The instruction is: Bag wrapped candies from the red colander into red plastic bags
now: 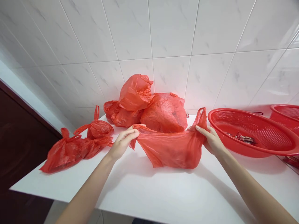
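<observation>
A thin red plastic bag (174, 149) is stretched out between my two hands over the white table. My left hand (125, 140) pinches the bag's upper left corner between thumb and fingers. At the opposite side, my right hand (210, 138) grips the upper right corner, where a handle loop sticks up above the thumb. The bag's lower edge hangs close to the tabletop; I cannot tell if it touches. What the bag contains, if anything, does not show.
Behind it, several filled red bags (163, 112) are piled against the tiled wall (173, 74). Knotted red bags (67, 152) lie on the left of the white table (130, 193). A red basket (275, 133) at right holds small dark wrapped pieces (245, 138); another basket (288, 110) stands behind.
</observation>
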`<state>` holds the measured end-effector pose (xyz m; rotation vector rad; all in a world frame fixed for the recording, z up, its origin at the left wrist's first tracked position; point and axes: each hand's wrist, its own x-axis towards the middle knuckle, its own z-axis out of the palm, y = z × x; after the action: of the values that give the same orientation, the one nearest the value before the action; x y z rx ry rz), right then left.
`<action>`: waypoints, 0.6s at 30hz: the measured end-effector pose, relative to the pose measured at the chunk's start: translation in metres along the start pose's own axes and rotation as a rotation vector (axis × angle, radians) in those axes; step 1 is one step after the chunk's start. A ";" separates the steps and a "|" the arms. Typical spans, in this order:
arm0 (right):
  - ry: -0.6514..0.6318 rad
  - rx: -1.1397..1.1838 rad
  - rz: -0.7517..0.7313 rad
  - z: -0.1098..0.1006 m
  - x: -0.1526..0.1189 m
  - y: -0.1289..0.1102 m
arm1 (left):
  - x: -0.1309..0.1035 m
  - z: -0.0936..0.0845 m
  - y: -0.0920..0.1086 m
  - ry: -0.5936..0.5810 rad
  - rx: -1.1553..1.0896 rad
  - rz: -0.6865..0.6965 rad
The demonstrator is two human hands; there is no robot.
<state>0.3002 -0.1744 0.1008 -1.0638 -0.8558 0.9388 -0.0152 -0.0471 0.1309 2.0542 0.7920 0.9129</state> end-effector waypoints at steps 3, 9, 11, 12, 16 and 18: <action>0.002 0.000 0.010 0.000 0.000 -0.001 | 0.007 -0.002 0.002 0.021 0.016 -0.018; 0.022 0.028 0.033 0.001 0.000 0.000 | -0.002 -0.001 -0.004 0.315 -0.032 -0.065; 0.030 0.034 0.034 0.001 0.000 0.001 | -0.012 0.000 -0.007 0.401 -0.118 -0.121; 0.031 0.036 0.036 0.001 0.001 0.001 | -0.017 0.001 -0.009 0.421 -0.149 -0.156; 0.033 0.031 0.042 0.002 0.002 0.002 | -0.030 0.000 -0.011 0.391 -0.173 -0.272; 0.029 0.033 0.038 0.003 0.001 0.001 | -0.029 0.000 -0.008 0.358 -0.225 -0.287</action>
<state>0.2975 -0.1719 0.1011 -1.0665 -0.7959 0.9643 -0.0334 -0.0645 0.1144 1.5550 1.0867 1.1604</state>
